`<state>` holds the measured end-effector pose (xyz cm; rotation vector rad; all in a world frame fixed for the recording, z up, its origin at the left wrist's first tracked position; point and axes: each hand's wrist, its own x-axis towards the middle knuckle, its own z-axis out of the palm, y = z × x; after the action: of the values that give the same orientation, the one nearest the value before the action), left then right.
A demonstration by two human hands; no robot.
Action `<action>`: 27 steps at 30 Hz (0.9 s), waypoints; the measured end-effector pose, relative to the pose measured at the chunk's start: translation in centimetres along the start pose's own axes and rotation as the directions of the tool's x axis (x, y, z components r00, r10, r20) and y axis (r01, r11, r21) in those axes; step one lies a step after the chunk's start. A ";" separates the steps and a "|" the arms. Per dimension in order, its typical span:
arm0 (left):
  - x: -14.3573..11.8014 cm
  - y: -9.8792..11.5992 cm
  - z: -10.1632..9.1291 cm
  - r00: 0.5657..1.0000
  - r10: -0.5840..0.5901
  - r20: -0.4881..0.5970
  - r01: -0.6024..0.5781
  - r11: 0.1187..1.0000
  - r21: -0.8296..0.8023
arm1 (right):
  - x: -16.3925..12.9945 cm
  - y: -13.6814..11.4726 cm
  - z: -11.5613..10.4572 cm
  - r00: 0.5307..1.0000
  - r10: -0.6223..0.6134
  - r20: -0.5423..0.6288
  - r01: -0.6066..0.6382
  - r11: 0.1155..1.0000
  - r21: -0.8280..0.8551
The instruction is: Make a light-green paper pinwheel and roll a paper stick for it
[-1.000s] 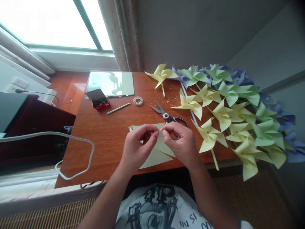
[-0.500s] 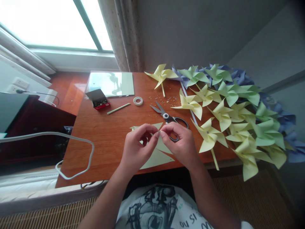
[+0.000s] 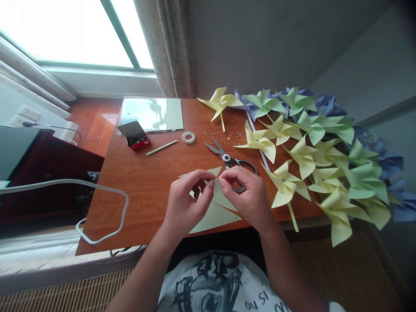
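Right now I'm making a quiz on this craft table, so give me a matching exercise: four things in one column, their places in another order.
Things:
1. scissors
2. tape roll
3. small box of pins
4. yellow paper sheet

Places:
A. under both hands, at the near table edge
B. far left, beside the shiny board
C. just beyond the right hand
D. mid-table, right of the loose paper stick

Pairs: 1-C, 2-D, 3-B, 4-A

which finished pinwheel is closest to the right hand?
The pale yellow pinwheel at the near edge of the pile, just right of the right hand, its stick pointing toward the table's front edge. The others lie farther back or right.
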<state>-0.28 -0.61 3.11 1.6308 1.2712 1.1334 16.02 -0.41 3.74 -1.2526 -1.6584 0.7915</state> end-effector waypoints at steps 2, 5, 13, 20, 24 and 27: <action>0.0 0.0 0.0 1.000 -0.003 -0.005 0.003 1.000 -0.007 | 0.0 -0.1 0.0 1.000 -0.008 0.004 0.008 1.000 0.000; 0.0 -0.2 0.1 1.000 -0.005 -0.011 0.005 1.000 -0.005 | 0.0 -0.2 0.0 1.000 -0.021 0.003 0.021 1.000 -0.007; -0.1 -0.2 0.3 0.999 0.000 -0.049 0.001 1.000 0.015 | -0.1 -0.1 0.0 0.990 -0.141 -0.009 0.139 0.987 -0.086; -0.3 -0.1 0.6 0.992 -0.024 -0.128 0.028 0.999 0.032 | -0.2 0.3 0.9 0.924 -0.377 -0.063 0.330 0.870 -0.365; -0.1 -0.1 0.6 0.993 -0.043 -0.106 0.045 0.999 0.012 | -0.2 0.3 0.8 0.938 -0.331 -0.101 0.285 0.906 -0.313; 0.0 -0.1 0.5 0.996 -0.055 -0.064 0.054 0.998 -0.010 | -0.2 0.1 0.7 0.968 -0.222 -0.118 0.193 0.957 -0.217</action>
<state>0.13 -0.61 2.83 1.5558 1.3423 1.1641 15.50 -0.55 3.29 -1.2175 -1.7533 0.4025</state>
